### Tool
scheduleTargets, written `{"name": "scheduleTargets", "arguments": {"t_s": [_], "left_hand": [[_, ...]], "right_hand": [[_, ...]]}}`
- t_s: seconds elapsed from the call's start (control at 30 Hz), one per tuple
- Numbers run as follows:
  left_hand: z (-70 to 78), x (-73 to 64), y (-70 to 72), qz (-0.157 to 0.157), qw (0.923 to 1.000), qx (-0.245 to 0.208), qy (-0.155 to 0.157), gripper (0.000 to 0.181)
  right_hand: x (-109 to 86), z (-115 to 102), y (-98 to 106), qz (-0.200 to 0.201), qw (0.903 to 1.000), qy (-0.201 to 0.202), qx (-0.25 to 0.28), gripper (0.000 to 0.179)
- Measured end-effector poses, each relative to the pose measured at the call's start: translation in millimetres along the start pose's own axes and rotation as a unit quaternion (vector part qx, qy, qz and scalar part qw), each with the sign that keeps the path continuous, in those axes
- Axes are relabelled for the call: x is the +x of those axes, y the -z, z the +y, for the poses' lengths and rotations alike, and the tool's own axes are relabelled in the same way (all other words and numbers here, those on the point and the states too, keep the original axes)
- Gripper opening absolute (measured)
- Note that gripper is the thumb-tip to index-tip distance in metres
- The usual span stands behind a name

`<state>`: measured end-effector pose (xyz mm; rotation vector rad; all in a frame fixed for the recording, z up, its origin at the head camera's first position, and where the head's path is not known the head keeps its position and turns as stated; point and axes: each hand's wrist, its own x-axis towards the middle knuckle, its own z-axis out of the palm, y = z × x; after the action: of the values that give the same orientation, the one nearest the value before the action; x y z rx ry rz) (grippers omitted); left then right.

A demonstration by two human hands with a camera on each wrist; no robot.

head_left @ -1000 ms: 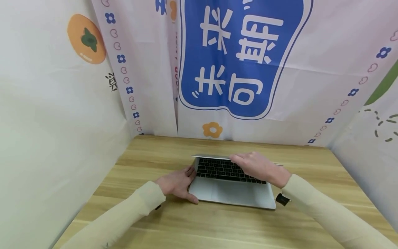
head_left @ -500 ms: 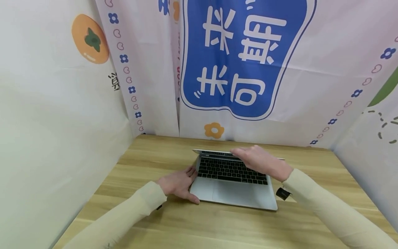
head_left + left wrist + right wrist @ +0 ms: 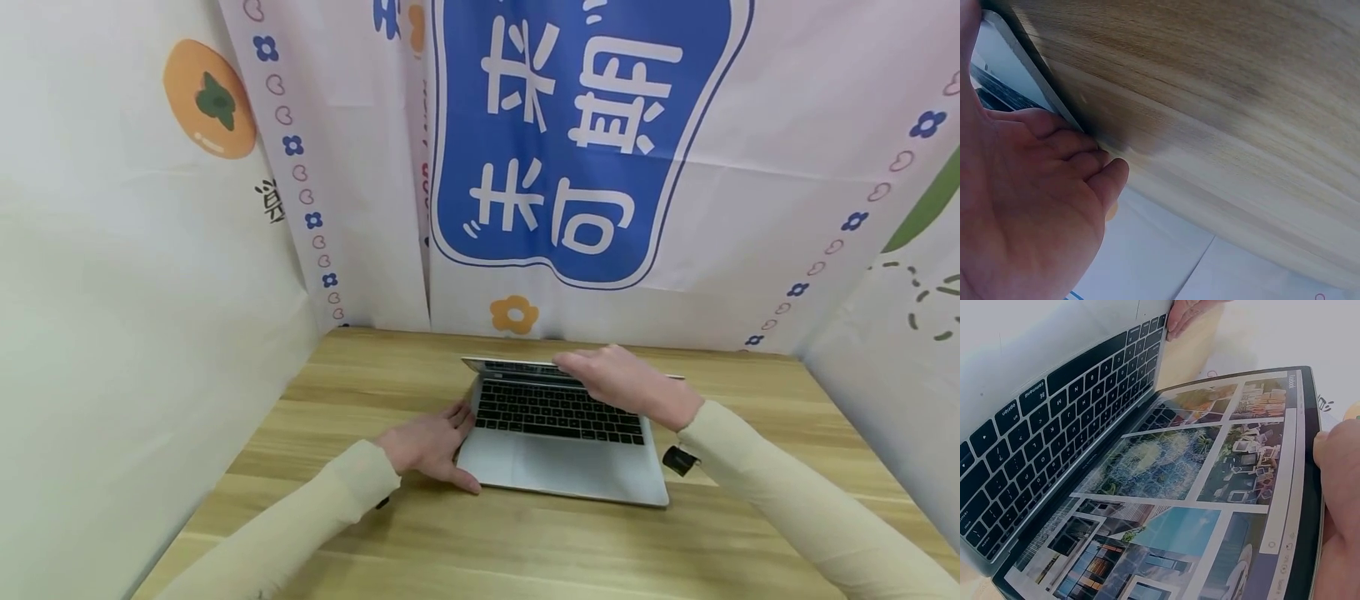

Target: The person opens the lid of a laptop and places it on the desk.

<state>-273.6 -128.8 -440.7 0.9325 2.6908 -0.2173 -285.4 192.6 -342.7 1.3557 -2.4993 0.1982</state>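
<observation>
A silver laptop (image 3: 567,469) lies on the wooden table with its lid partly raised. Its black keyboard (image 3: 1079,419) shows in the right wrist view, and so does the lit screen (image 3: 1147,462) with rows of pictures. My right hand (image 3: 626,385) grips the lid's top edge, thumb at the screen side; its other fingers are mostly hidden behind the lid. Against the base's left side rests my left hand (image 3: 431,446), fingers extended along the edge and thumb near the front left corner. In the left wrist view its palm faces the camera, beside the laptop's edge.
The wooden table (image 3: 480,554) stretches around the laptop on all sides. Behind it hangs a white printed cloth (image 3: 757,225) with a blue panel, and a white wall (image 3: 150,275) stands at the left. Pale sleeves cover both forearms.
The lid has tilted further up and back, so more keyboard and a strip of screen show. My right hand has risen slightly with it. My left hand has stayed at the base.
</observation>
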Motion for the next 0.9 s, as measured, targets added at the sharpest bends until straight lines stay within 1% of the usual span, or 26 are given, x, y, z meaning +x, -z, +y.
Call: {"name": "scheduleTargets", "arguments": {"t_s": [0.17,0.33,0.5,0.57,0.73,0.9], "left_hand": [[2.6,1.0,-0.6,0.002,0.9999,-0.015,-0.004,0.121],[3.7,-0.6,-1.3,0.0,0.9997,-0.021,0.007,0.122],[3.1,-3.0,-1.4,-0.001,0.9997,-0.025,0.008,0.122],[2.7,-3.6,-0.2,0.001,0.9997,-0.025,0.007,0.122],[1.2,-3.5,3.4,0.004,0.9997,-0.024,0.008,0.123],[0.8,-3.7,1.0,0.005,0.9997,-0.023,0.004,0.123]], "right_hand": [[-1.1,1.1,2.6,-0.004,1.0,-0.003,0.003,0.032],[0.8,1.7,2.7,-0.01,0.9999,-0.003,0.004,0.031],[3.6,3.3,2.2,-0.005,1.0,0.006,0.005,0.028],[5.1,4.9,3.0,0.003,1.0,0.007,0.005,0.028],[8.8,10.0,6.2,0.014,0.9997,-0.01,0.015,0.03],[13.0,12.1,8.6,0.001,0.9991,-0.037,0.02,0.028]]}}
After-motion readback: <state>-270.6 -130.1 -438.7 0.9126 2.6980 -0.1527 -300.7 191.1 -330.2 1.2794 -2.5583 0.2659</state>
